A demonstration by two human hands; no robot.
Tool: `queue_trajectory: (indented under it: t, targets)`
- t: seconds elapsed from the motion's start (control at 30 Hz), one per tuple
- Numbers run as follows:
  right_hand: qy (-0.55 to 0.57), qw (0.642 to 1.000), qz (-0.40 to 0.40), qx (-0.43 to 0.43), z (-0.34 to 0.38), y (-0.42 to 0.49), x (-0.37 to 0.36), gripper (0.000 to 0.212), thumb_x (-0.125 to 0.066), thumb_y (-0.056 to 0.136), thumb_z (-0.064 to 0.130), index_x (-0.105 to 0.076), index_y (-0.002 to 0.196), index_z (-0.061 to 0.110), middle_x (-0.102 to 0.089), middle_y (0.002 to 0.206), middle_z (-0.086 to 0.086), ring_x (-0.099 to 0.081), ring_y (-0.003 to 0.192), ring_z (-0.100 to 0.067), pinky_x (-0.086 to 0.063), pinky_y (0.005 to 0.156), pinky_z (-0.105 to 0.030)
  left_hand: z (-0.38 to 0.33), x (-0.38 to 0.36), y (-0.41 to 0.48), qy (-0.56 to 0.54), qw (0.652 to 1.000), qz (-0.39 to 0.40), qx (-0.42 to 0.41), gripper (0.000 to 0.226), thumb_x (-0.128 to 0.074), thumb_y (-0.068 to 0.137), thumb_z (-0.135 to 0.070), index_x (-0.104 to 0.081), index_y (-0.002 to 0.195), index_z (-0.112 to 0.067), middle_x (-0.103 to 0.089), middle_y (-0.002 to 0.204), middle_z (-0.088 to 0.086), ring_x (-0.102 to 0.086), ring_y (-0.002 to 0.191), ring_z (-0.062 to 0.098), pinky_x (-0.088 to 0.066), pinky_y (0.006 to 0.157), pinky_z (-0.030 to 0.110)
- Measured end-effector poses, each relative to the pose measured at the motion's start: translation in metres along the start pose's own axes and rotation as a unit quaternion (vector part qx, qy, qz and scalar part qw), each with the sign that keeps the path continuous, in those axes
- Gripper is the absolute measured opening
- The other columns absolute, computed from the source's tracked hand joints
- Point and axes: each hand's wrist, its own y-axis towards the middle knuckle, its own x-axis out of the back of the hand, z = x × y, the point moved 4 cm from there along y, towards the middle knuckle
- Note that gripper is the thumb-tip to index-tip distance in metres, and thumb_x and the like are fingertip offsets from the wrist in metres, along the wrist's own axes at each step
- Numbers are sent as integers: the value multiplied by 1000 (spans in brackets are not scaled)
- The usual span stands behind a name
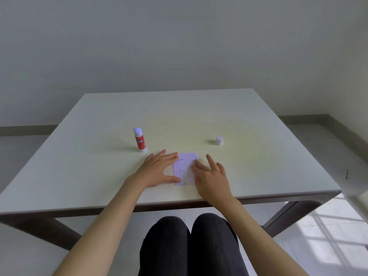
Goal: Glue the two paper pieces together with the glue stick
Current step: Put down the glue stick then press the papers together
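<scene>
- Glue stick [140, 140] upright on the table [258, 120], far and left of the paper, just beyond the left hand's fingertips and not touching them.
- Red label on the tube with white lettering, seemingly "GLUE STICK" in 2 lines; smaller print above it too blurred to read.
- Tube uncapped: pale bluish-white top exposed, white base at the bottom.
- White cap [219, 140] standing alone on the table, far and right of the paper, well apart from the glue stick and from both hands.
- White paper [185, 168] flat on the table near the front edge, between the 2 hands, long side running near to far.
- Only 1 rectangle visible; whether 2 pieces lie stacked there cannot be told.
- Faint dark marks down the paper's left side: a small symbol near the far corner, something like an "x" at mid-height, another mark at the near edge; none truly legible.
- Left hand [159, 170] flat, palm down, fingers spread wide; fingertips on the far-left corner of the paper, thumb on its near-left edge.
- Right hand [212, 177] flat, palm down, fingers fanned wide; thumb and first finger on the paper's right edge, remaining fingers slightly raised over the table.
- Nothing gripped in either hand.
- Dark trousers [189, 246] visible below the table's near edge.
</scene>
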Motion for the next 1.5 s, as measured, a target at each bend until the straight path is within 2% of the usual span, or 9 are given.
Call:
queue_trajectory:
  t: [0.17, 0.33, 0.53, 0.7, 0.87, 1.03, 1.2, 1.37, 1.5]
  targets:
    - [0, 1000, 3, -10, 4, -5, -3, 47, -29, 99, 33, -27, 146, 24, -20, 158, 12, -1, 148, -26, 0, 118, -49, 8, -7, -5, -42, 999, 12, 9, 86, -52, 80, -63, -12, 150, -33, -3, 159, -21, 9, 148, 19, 7, 117, 52]
    - [58, 991, 53, 104, 21, -6, -5, 60, -6, 94, 57, -12, 149, 33, -9, 157, 22, 29, 142, -18, 27, 106, -56, 11, -11, -6, -68, 998, 2, -3, 92, -45, 73, -75, -12, 149, -35, -4, 158, -24, 13, 147, 16, 14, 115, 51]
    - [-39, 997, 67, 5, -5, 31, 3, 65, -13, 94, 58, 0, 151, 28, 2, 160, 16, 22, 145, -25, 22, 109, -58, 11, -9, -4, -48, 999, 11, 0, 86, -50, 79, -67, -11, 149, -36, -3, 158, -23, 14, 147, 17, 16, 115, 51]
    - [-69, 985, 51, 150, 21, 16, -13, 81, 9, 78, 73, 2, 149, 35, -2, 159, 19, 26, 144, -25, 35, 101, -55, 9, -7, -3, -43, 999, 13, -4, 88, -48, 77, -70, -11, 149, -36, -5, 158, -23, 14, 147, 18, 16, 114, 53]
    - [-56, 997, 59, 14, -2, 35, 0, 72, -5, 88, 67, 2, 150, 32, 2, 159, 18, 24, 144, -26, 26, 106, -58, 10, -7, -5, -43, 999, 8, 6, 86, -51, 79, -67, -12, 149, -35, -6, 158, -22, 12, 147, 19, 16, 114, 52]
    - [-72, 984, 59, 152, 24, 12, -20, 91, 20, 67, 80, 9, 147, 37, 10, 156, 22, 26, 143, -24, 40, 96, -51, 10, -7, -4, -56, 998, 3, 2, 86, -51, 77, -68, -15, 148, -36, -7, 157, -24, 11, 148, 19, 15, 112, 55]
    - [-69, 995, 71, 5, -9, 34, -1, 75, -6, 86, 70, 6, 150, 32, 6, 159, 18, 23, 145, -25, 22, 109, -58, 11, -8, -3, -53, 999, 6, 10, 87, -52, 76, -69, -15, 148, -37, -6, 157, -26, 11, 147, 18, 16, 113, 53]
    - [-66, 983, 72, 154, 25, 4, -21, 91, 10, 71, 81, 4, 149, 35, 4, 158, 20, 28, 143, -20, 38, 99, -51, 11, -7, -4, -62, 998, 1, 5, 89, -53, 74, -70, -16, 148, -38, -8, 157, -26, 11, 147, 17, 16, 112, 54]
    - [-76, 994, 75, 32, -14, 23, 1, 72, -4, 86, 69, 7, 149, 35, 7, 158, 21, 23, 145, -24, 23, 108, -57, 11, -7, -4, -51, 999, 8, 6, 91, -52, 74, -71, -13, 149, -36, -5, 157, -25, 11, 147, 17, 16, 113, 53]
